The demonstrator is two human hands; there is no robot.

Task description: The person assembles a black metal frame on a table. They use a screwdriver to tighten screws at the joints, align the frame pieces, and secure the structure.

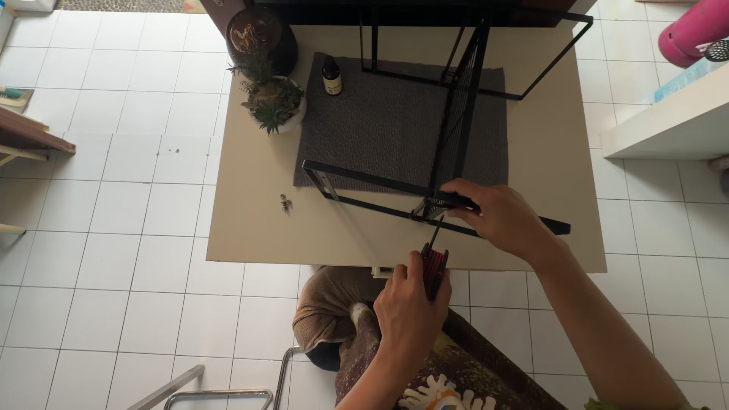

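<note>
Driving fastener at near joint of black metal frame [456,99], lying on grey mat [380,121] on table [250,228]. Left hand [408,307] fingers clamped round red-handled screwdriver [434,266], tip up at joint. Right hand [497,216] grips frame bar. Loose screws [285,203] on table; judged partway, fastening unfinished.

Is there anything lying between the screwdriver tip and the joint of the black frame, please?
Nothing visible does. The left hand holds the red-and-black-handled screwdriver, whose thin shaft runs straight to the corner joint of the black metal wire frame, which the right hand grips beside it.
</note>
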